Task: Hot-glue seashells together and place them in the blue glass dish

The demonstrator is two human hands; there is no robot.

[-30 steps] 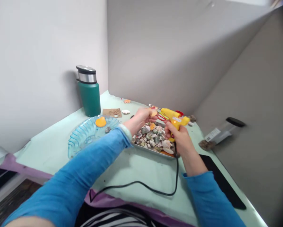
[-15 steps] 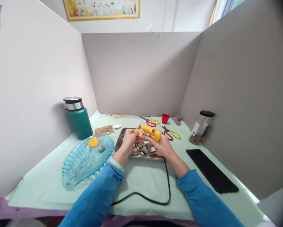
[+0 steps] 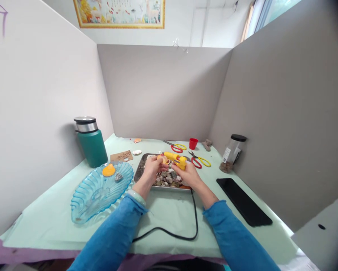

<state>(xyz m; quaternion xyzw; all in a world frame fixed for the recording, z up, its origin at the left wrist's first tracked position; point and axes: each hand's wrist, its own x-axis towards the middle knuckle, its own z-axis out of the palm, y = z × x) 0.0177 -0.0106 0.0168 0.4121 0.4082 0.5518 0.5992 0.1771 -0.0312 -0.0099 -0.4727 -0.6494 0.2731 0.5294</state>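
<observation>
My right hand (image 3: 189, 174) is closed around a yellow glue gun (image 3: 176, 158), whose black cord (image 3: 182, 236) loops over the table toward me. Its nozzle points left at a small orange shell (image 3: 162, 159) that my left hand (image 3: 152, 168) pinches between its fingers. Both hands hover above a metal tray (image 3: 139, 168) filled with several mixed seashells (image 3: 166, 178). To the left lies a blue shell-shaped glass dish (image 3: 95, 194) with an orange shell (image 3: 108, 170) and a grey shell (image 3: 118, 177) in it.
A green flask (image 3: 91, 142) stands at the back left beside a brown card (image 3: 121, 156). Two pairs of red-and-yellow scissors (image 3: 199, 161), a red cup (image 3: 193, 143) and a clear jar (image 3: 232, 153) sit at the back right. A black pad (image 3: 243, 201) lies on the right. Grey partitions enclose the table.
The camera has risen and pulled back, so more of the booth shows. Both hands stay over the tray with the glue gun and the shell, shifted slightly left.
</observation>
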